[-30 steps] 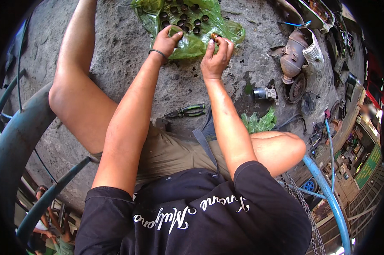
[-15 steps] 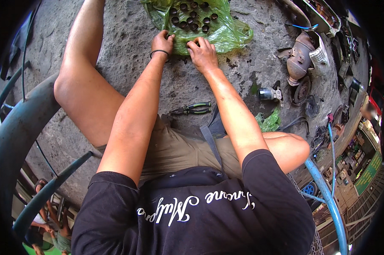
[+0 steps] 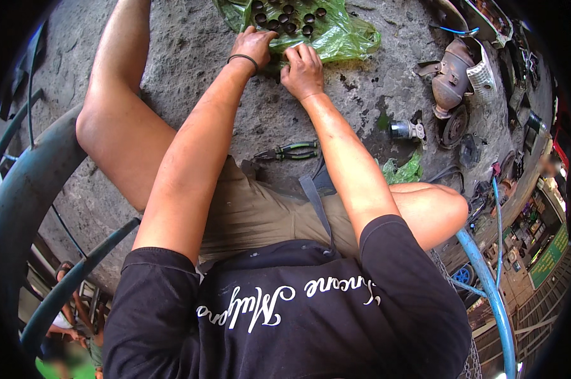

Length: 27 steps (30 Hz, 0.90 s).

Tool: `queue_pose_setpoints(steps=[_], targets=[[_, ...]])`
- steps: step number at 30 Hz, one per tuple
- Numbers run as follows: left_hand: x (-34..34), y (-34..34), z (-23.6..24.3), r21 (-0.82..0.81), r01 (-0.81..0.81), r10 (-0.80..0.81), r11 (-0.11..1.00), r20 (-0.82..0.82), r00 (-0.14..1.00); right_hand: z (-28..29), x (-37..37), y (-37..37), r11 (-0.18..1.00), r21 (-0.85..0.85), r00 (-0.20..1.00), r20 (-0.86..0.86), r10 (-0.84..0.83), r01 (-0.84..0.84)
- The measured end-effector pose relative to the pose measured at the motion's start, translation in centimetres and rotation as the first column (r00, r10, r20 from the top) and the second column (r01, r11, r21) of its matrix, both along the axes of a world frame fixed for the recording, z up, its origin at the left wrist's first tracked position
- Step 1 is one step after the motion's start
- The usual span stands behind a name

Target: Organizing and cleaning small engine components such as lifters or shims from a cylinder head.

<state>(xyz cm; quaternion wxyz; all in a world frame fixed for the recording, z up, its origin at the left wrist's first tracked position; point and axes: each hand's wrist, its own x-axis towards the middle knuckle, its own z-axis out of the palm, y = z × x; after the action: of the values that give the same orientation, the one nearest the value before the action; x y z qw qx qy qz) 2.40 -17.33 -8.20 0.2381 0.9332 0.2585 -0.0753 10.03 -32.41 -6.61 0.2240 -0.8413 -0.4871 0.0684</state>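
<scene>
A crumpled green plastic bag (image 3: 352, 39) lies spread on the rough grey ground at the top of the view. On it sit several small dark round metal cups (image 3: 290, 28), loosely grouped. My left hand (image 3: 252, 49), with a black band at its wrist, is at the bag's near left edge, fingers closed on the plastic close to the nearest cups. Beside it, my right hand (image 3: 303, 71) pinches the near edge with curled fingers. The fingertips of both hands are partly hidden. Green-and-black-handled pliers (image 3: 287, 151) lie between my forearms, near my lap.
To the right lie a rusty metal canister-like part (image 3: 451, 79), a short silver cylindrical part (image 3: 406, 130), a dark disc (image 3: 453, 129) and another green plastic scrap (image 3: 404, 169). Blue metal tubes (image 3: 487, 290) stand at both sides. People (image 3: 73, 322) show at the lower left.
My left hand has moved slightly up and right, farther over the bag's edge toward the cups. My right hand stays at the edge. The whole view has shifted a little.
</scene>
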Motion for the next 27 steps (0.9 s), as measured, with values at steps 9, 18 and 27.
queue_pose_setpoints(steps=[9,18,27], targets=[[-1.3,0.5,-2.1,-0.098,-0.023,0.033,0.995,0.105,0.994,-2.4,-0.4,-0.8,0.987,-0.023,0.981,0.114,0.158,-0.157],[-2.6,-1.1,0.0,-0.082,0.013,-0.002,0.997,0.136,0.991,-2.2,-0.2,0.2,0.994,-0.077,0.984,-0.156,-0.091,0.08],[-3.4,-3.0,-0.4,0.154,0.146,-0.17,0.977,0.154,0.973,-2.1,0.2,-0.5,1.0,-0.014,0.988,-0.153,-0.023,0.021]])
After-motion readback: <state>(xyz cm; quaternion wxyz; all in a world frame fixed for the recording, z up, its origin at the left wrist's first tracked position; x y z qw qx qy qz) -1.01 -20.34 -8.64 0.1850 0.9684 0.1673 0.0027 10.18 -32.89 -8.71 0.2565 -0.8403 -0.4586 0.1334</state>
